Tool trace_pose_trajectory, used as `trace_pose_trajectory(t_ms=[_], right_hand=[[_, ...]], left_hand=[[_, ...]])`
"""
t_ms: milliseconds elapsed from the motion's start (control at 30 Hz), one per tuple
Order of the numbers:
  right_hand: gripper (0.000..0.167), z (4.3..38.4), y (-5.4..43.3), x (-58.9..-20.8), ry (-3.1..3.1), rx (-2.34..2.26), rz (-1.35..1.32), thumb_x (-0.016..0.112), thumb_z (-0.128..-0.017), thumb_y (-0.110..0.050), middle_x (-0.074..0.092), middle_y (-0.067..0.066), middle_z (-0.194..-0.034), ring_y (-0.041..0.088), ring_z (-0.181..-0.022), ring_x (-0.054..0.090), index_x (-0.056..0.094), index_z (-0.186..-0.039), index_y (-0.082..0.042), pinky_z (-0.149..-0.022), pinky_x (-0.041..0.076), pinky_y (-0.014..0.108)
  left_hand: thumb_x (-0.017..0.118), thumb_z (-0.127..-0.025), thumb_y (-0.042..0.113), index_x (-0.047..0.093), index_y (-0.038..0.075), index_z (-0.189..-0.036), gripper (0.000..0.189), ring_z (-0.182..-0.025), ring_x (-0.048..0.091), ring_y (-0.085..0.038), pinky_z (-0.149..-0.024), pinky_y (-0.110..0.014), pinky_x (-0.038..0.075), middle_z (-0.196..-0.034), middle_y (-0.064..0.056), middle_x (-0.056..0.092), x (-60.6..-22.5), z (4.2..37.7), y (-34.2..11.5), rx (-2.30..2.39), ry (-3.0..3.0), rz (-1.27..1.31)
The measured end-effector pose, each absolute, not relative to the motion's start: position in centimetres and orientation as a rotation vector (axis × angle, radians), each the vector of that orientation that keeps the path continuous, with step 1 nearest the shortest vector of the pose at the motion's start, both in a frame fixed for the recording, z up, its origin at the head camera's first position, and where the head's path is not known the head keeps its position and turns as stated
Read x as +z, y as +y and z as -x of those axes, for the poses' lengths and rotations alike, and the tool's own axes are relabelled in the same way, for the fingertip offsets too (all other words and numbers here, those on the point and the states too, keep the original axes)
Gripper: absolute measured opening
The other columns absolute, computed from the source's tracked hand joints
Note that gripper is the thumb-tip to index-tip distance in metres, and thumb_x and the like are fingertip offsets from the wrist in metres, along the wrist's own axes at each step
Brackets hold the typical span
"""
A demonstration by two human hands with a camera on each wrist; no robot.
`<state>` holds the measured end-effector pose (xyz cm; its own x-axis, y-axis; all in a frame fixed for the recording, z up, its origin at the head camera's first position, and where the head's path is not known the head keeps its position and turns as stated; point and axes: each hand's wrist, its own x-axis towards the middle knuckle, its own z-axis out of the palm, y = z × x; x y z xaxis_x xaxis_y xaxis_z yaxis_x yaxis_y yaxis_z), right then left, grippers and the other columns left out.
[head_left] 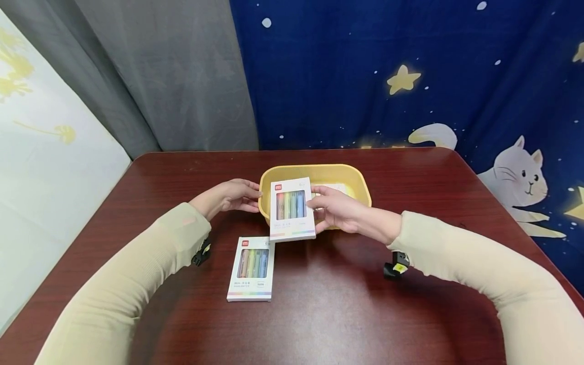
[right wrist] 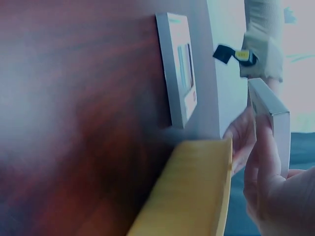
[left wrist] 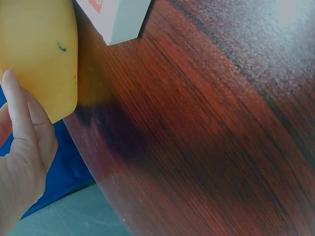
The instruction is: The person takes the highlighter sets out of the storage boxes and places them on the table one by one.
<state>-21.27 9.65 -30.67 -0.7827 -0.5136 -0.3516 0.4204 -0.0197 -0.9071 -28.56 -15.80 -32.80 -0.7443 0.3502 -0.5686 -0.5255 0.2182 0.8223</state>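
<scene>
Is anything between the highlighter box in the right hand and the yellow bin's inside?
Nothing visible: the right wrist view shows the highlighter box held above the rim of the yellow bin, and the left hand is at the bin's left side. Something white lies inside.

Curtained corner here, maybe a home: starry blue curtain point(head_left: 319, 76) upper right, grey curtain point(head_left: 182, 76) upper left, brown bench point(head_left: 342, 309) below.
</scene>
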Motion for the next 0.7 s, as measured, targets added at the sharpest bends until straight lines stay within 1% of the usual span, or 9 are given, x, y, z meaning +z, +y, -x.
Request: trace_pose_trajectory(t_ms=[167, 400, 700], right_hand=[[0.05, 20.0, 10.0, -31.1, 1.573, -1.866, 0.101, 0.039, -0.091, 0.0, 0.055, 0.013, -0.104, 0.021, -0.087, 0.06, 0.024, -0.138, -0.006, -0.073, 0.054, 0.051], [0.049, 18.6, 10.4, -31.4, 1.557, -1.846, 0.118, 0.04, -0.09, 0.0, 0.059, 0.009, -0.098, 0.021, -0.086, 0.061, 0.024, -0.136, -0.005, -0.072, 0.054, 0.052], [0.047, 17.0, 10.9, -32.1, 1.475, -1.811, 0.141, 0.04, -0.09, 0.001, 0.06, 0.009, -0.103, 0.025, -0.092, 0.06, 0.026, -0.134, -0.001, -0.075, 0.052, 0.054]], left_hand=[[0.047, -0.094, 0.005, 0.042, 0.001, -0.122, 0.029, -0.064, 0.062, -0.014, -0.065, -0.026, 0.057, -0.081, -0.009, 0.059, -32.8, 28.6, -15.8, 1.606, 1.8, 0.162], [0.045, -0.095, 0.005, 0.031, -0.003, -0.135, 0.043, -0.065, 0.063, -0.013, -0.066, -0.025, 0.057, -0.081, -0.009, 0.059, -32.8, 28.7, -15.8, 1.598, 1.796, 0.146], [0.044, -0.095, 0.006, 0.029, -0.003, -0.136, 0.045, -0.066, 0.063, -0.014, -0.066, -0.025, 0.057, -0.082, -0.01, 0.059, -32.9, 28.7, -15.9, 1.602, 1.798, 0.148]])
